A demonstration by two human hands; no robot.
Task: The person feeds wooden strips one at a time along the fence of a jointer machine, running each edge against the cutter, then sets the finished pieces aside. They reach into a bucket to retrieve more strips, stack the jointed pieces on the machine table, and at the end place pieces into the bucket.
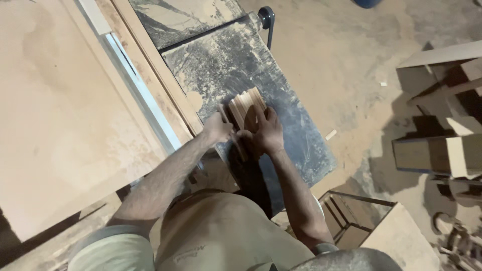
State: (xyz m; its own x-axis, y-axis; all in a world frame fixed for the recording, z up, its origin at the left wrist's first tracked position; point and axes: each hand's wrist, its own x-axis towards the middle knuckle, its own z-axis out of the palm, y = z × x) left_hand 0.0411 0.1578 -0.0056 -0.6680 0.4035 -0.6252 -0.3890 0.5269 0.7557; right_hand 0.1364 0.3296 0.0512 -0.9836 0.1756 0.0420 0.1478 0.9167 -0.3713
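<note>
Torso: nearest the lens, a beige shirt (211, 236), both forearms reaching from it toward the slats.
Box: an open wooden box (351, 221) on the floor, right of and nearer than the slats, its frame empty as far as can be seen.
Slats: a bundle of thin pale wood slats (246, 103) lying flat on the dusty dark worktop (291, 125), long edges side by side, far ends fanned slightly.
Right hand: the right hand (266, 133) lies flat on the near end of the slats, fingers spread and pressing down; grip unclenched, probably to keep the bundle from sliding.
Left hand: the left hand (218, 128) is at the slats' left edge, fingers curled against the outer slat; whether the grip is closed round it I cannot tell. It seems to square the stack from that side.
Fence: a long pale rail (140, 90) left of the slats, running away from the camera.
Board: a broad tan board (60, 110) left of the rail.
Handle: a dark crank (267, 17) beyond the slats, at the worktop's far end.
Offcuts: wood blocks (442, 145) well right of the slats on the sawdust-covered floor (341, 55).
</note>
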